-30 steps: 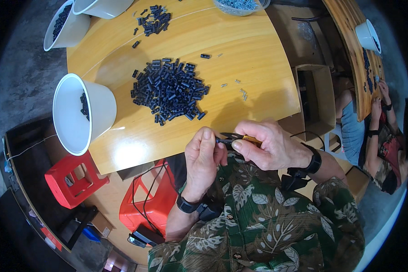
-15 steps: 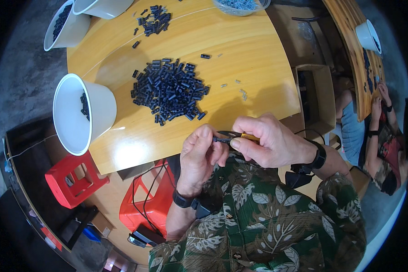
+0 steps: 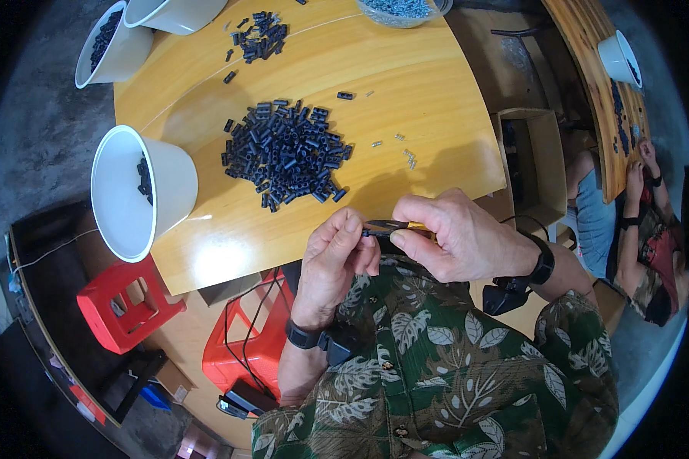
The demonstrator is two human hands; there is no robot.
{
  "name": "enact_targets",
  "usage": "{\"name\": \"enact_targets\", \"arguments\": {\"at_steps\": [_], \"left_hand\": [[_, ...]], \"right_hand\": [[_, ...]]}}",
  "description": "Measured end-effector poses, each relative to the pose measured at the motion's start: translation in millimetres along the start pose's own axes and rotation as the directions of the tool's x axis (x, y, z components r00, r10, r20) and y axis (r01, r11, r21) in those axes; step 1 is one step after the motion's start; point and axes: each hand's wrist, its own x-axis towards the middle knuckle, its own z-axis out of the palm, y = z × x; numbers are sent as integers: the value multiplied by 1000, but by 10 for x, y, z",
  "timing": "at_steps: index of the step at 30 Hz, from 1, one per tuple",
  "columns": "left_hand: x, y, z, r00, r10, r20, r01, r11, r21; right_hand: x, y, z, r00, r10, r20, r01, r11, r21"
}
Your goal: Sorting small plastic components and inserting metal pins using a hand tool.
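Observation:
My right hand [image 3: 459, 236] is closed round the yellow handles of a pair of pliers [image 3: 386, 227] with dark jaws. Those jaws reach left to a small black plastic piece [image 3: 366, 232], pinched between the thumb and fingers of my left hand [image 3: 335, 249]. Most of that piece is hidden by fingertips and jaws. Both hands are just off the table's near edge. Beyond them lies a large heap of short black plastic tubes [image 3: 287, 153]. A few tiny clear or silvery pieces [image 3: 411, 159] are scattered to its right.
A white bucket [image 3: 180, 187] with black pieces lies tipped at the wooden table's [image 3: 406, 92] left. Farther off are a smaller black heap [image 3: 262, 38], more white buckets [image 3: 126, 53] and a clear bowl [image 3: 406, 11]. Red stools [image 3: 122, 306] stand below left. Another person [image 3: 635, 222] works at the right.
The pliers' jaws look closer together and turned slightly in my right hand. My left hand has shifted very little, and the heaps are unchanged.

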Motion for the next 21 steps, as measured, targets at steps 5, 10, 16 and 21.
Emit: {"name": "enact_targets", "arguments": {"at_steps": [5,10,16,21], "left_hand": [[-49,-43,65,994,102,-50,-97,990,103],[-19,-85,87,991,125,41,-117,980,-158],[-36,-108,114,985,139,99,-103,948,-301],[-29,-123,181,997,76,18,-69,968,-242]], "right_hand": [[2,63,-9,998,32,51,-38,992,122],[20,1,-41,983,97,155,-152,905,397],[10,-2,-46,988,8,156,-72,909,410],[14,75,-35,991,-112,69,86,949,303]]}}
